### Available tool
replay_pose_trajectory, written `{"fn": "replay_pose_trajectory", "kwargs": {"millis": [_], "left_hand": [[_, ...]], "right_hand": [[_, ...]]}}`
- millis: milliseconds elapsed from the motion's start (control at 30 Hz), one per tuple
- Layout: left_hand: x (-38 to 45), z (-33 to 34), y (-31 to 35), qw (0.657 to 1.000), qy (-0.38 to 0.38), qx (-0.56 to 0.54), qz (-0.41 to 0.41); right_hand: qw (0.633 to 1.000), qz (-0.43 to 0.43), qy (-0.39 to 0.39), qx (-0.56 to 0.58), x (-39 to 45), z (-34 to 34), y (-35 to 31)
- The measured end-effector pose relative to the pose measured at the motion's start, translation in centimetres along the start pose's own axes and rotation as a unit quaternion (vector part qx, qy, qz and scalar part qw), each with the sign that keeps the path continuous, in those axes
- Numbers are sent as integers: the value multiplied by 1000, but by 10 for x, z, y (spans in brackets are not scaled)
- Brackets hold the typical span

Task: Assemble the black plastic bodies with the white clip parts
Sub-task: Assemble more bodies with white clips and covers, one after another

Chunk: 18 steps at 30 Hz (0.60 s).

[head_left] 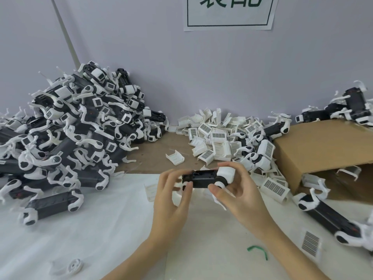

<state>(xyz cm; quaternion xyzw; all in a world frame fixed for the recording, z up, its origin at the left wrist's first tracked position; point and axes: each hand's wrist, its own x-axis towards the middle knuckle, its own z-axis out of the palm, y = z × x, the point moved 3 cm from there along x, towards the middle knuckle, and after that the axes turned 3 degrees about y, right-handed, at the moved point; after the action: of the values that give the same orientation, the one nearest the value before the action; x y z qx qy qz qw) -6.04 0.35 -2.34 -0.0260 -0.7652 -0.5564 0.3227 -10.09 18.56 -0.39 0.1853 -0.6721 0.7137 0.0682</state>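
Held above the near middle of the white-covered table (84, 229): one long black plastic body (199, 179), level, gripped at both ends. Left hand (171, 201) curled round its left end; right hand (240, 190) pinching the rounded white clip part (227, 174) seated on its right end. Heaped toward the far left corner, a pile of finished black-and-white assemblies (76, 128). Along the far edge, loose white ribbed clip covers (218, 136). By the right edge, a brown cardboard box (323, 150).
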Motion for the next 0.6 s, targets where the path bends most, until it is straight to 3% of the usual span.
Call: {"fn": "replay_pose_trajectory", "kwargs": {"millis": [100, 267, 367, 467, 600], "left_hand": [[-3, 3, 2, 997, -72, -30, -25], [0, 1, -3, 974, -108, -147, -133], [4, 0, -11, 960, -124, -182, -172], [4, 1, -14, 957, -147, -176, -180], [2, 4, -12, 954, -153, -176, -189]], "right_hand": [[999, -30, 11, -31, -8, 8, -3], [995, -34, -94, -15, -17, 19, -8], [985, -38, -139, -91, -16, 22, -7], [976, -80, -114, -166, -18, 25, -1], [976, -97, -79, -176, -17, 23, 1]]}}
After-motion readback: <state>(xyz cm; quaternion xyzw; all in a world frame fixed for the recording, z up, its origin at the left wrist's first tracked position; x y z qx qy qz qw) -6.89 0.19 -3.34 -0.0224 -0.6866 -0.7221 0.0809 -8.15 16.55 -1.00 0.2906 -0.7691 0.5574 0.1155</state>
